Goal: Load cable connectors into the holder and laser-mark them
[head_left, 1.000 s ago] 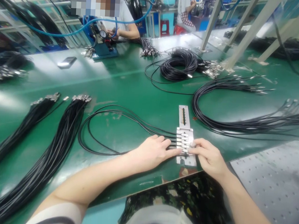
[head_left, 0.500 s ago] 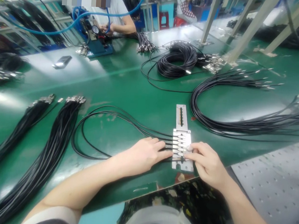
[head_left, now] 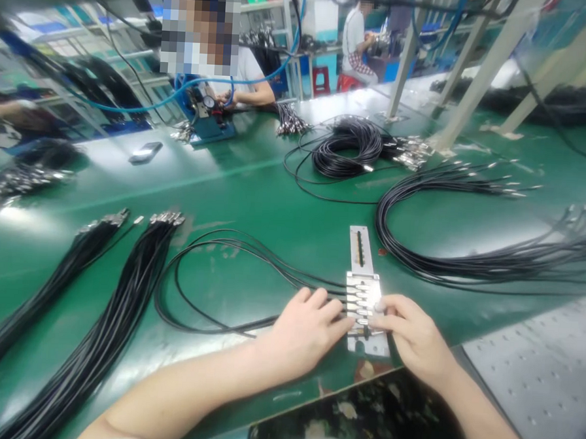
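Note:
A flat metal fixture (head_left: 375, 345) lies on the green table, with several black cables (head_left: 266, 249) running into it from the left. Their silver connectors (head_left: 362, 302) sit side by side across its plate. My left hand (head_left: 307, 328) rests palm down over the cables at the fixture's left edge, fingers stretched forward and slightly apart, hiding part of the cables. At the right edge, my right hand (head_left: 412, 334) has thumb and index finger drawn together against the connector ends. Whatever lies between those fingertips is hidden. A hinged-looking slotted plate (head_left: 361, 249) extends from the fixture's far end.
Cable bundles (head_left: 137, 283) lie at left. A coiled bundle (head_left: 348, 147) and a curved bundle (head_left: 404, 242) lie beyond and right of the fixture. A co-worker (head_left: 251, 80) sits behind a blue press (head_left: 212, 127). A perforated metal surface (head_left: 535, 363) is at right.
The whole view has shifted, so the table sits lower in the picture. Both hands stay at the fixture in almost the same pose, and the cables keep their places.

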A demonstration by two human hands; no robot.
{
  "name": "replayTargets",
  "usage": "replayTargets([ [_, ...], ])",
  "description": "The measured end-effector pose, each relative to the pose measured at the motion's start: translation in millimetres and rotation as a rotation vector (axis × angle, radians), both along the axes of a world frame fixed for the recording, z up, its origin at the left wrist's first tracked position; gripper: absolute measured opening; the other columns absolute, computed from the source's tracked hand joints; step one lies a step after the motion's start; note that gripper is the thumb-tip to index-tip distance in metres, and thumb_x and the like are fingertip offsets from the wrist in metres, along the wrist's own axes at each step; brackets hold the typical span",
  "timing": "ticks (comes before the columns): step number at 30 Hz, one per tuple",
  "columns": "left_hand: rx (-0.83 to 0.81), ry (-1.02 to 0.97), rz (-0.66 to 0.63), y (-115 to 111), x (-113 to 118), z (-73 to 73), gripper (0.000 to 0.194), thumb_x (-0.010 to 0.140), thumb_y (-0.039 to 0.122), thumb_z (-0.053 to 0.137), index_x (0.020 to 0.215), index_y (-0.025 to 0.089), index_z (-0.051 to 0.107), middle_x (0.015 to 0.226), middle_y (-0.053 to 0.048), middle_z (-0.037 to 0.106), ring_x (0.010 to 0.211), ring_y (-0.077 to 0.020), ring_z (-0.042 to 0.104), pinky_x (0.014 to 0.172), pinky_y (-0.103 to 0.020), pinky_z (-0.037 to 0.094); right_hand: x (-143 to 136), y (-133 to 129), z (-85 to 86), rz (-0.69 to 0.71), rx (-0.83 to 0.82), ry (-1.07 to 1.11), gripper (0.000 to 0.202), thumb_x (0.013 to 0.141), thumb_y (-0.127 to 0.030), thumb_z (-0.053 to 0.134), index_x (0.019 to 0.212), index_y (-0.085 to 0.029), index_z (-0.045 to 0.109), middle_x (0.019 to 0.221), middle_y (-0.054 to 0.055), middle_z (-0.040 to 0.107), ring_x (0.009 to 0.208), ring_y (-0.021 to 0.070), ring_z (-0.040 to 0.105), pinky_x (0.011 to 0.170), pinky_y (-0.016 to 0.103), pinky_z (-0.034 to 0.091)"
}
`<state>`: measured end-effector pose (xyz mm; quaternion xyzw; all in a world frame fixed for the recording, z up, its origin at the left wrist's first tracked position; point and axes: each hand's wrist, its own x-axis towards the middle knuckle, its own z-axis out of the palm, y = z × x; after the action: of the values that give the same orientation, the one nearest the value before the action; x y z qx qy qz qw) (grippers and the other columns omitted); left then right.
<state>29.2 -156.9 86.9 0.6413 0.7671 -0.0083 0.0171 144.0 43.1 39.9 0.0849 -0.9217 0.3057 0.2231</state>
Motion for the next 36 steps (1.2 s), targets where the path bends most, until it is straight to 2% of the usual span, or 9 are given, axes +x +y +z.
replayTargets([
  [4,0.050,0.040,-0.066,1,12,-6.0,0.016,0.091,0.020,0.035,0.088,0.016,0.050,0.082,-0.003,0.049,0.075,-0.0190,0.041,0.062,-0.035,0.030,2,2,2.3,-0.080,-0.130,0.040,0.034,0.080,-0.004,0.038,0.088,-0.021,0.066,0.091,0.005,0.057,0.079,0.0137,0.058,0.066,0.025,0.048],
  [8,0.056,0.035,-0.066,0,11,-13.0,0.013,0.091,0.019,0.038,0.082,0.016,0.048,0.078,-0.002,0.050,0.071,-0.0182,0.042,0.061,-0.033,0.031,4,2,-0.9,-0.135,-0.175,0.085,0.032,0.080,-0.004,0.039,0.085,-0.020,0.066,0.084,0.004,0.056,0.071,0.0121,0.056,0.059,0.024,0.045],
  [12,0.034,0.022,-0.046,-5,3,-3.3,0.013,0.087,0.013,0.041,0.076,0.017,0.047,0.074,-0.002,0.052,0.067,-0.0175,0.042,0.060,-0.032,0.031,4,2,-4.6,-0.163,-0.210,0.092,0.033,0.079,-0.003,0.038,0.084,-0.020,0.066,0.080,0.003,0.055,0.064,0.0106,0.054,0.056,0.023,0.044],
  [17,-0.014,0.044,-0.049,-10,0,7.9,0.015,0.086,0.011,0.042,0.073,0.016,0.049,0.074,-0.003,0.052,0.069,-0.0187,0.043,0.060,-0.033,0.031,4,0,-4.3,-0.168,-0.202,0.073,0.030,0.079,-0.004,0.040,0.082,-0.020,0.066,0.083,0.003,0.057,0.073,0.0126,0.056,0.061,0.025,0.046],
  [24,0.003,0.094,-0.030,-6,3,-3.8,0.014,0.086,0.011,0.043,0.074,0.015,0.050,0.074,-0.004,0.052,0.071,-0.0201,0.043,0.061,-0.034,0.032,4,-2,-4.0,-0.056,-0.129,0.028,0.037,0.079,-0.003,0.037,0.088,-0.022,0.067,0.090,0.004,0.056,0.079,0.0135,0.056,0.067,0.027,0.048],
  [28,-0.002,0.106,-0.042,-5,5,-5.5,0.014,0.086,0.012,0.043,0.074,0.015,0.050,0.074,-0.005,0.052,0.072,-0.0203,0.044,0.061,-0.033,0.032,8,-5,-1.4,0.051,0.021,0.014,0.038,0.080,-0.003,0.038,0.092,-0.024,0.067,0.096,0.006,0.056,0.083,0.0157,0.053,0.070,0.031,0.047],
  [31,-0.024,0.062,-0.051,-4,4,-2.8,0.014,0.088,0.014,0.040,0.082,0.015,0.052,0.076,-0.005,0.052,0.072,-0.0196,0.044,0.061,-0.033,0.033,12,-9,1.2,0.045,0.135,0.044,0.037,0.080,-0.002,0.039,0.092,-0.024,0.067,0.097,0.007,0.057,0.092,0.0195,0.050,0.076,0.038,0.044],
  [34,-0.022,-0.007,-0.092,-5,1,-0.1,0.024,0.092,0.019,0.034,0.111,0.022,0.048,0.078,-0.003,0.052,0.071,-0.0185,0.043,0.061,-0.032,0.034,14,-12,2.3,0.004,0.139,0.058,0.038,0.080,-0.001,0.038,0.091,-0.023,0.067,0.098,0.007,0.058,0.096,0.0202,0.048,0.078,0.039,0.043],
  [36,-0.029,-0.033,-0.112,-6,-2,-0.1,0.031,0.093,0.023,0.032,0.122,0.028,0.041,0.079,-0.002,0.052,0.072,-0.0183,0.043,0.062,-0.031,0.033,14,-13,2.1,-0.009,0.121,0.053,0.037,0.081,-0.001,0.038,0.088,-0.023,0.067,0.098,0.007,0.058,0.097,0.0203,0.047,0.079,0.038,0.043],
])
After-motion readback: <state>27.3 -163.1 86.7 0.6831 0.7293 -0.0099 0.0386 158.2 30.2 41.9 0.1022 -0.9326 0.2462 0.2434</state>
